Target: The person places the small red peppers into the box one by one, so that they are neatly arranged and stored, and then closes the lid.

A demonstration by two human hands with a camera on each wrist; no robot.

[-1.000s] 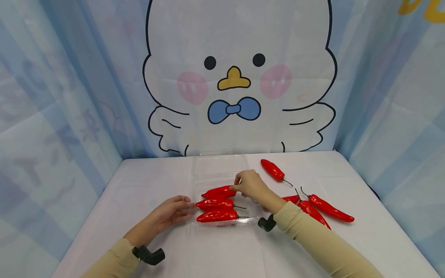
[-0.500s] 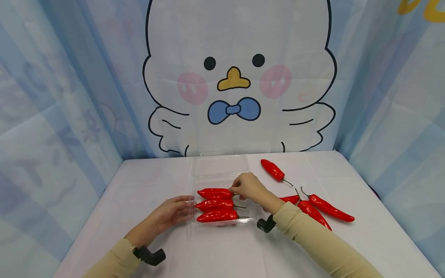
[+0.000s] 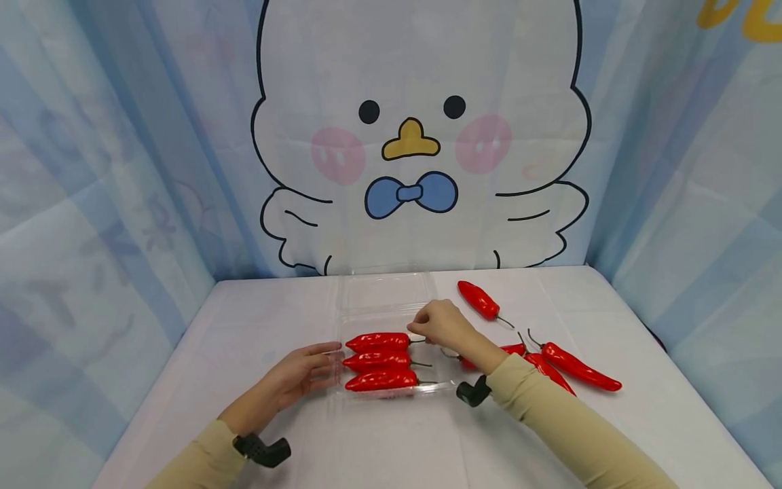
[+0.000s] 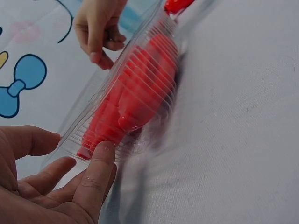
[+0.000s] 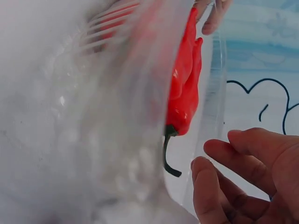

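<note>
Three red chili peppers lie side by side in an open clear plastic box: a far pepper (image 3: 377,341), a middle pepper (image 3: 377,360) and a near pepper (image 3: 381,380), all with stems toward the right. My left hand (image 3: 302,372) rests at the box's left end; in the left wrist view its fingertips touch the ribbed clear wall of the box (image 4: 152,100). Over the box's right side hovers my right hand (image 3: 444,324), loosely curled and holding nothing. In the right wrist view its fingertips are apart from the far pepper's dark stem (image 5: 168,158).
The box's clear lid (image 3: 387,292) lies folded back behind it. One loose pepper (image 3: 478,300) lies at the back right. Several more, including a long pepper (image 3: 580,367), lie to the right, partly behind the right forearm. A curtain with a cartoon bird (image 3: 415,68) hangs behind the white table.
The far pepper has been lowered and straightened beside the other two in the box. My right hand has let go of it and lifted slightly. The left hand has stayed put.
</note>
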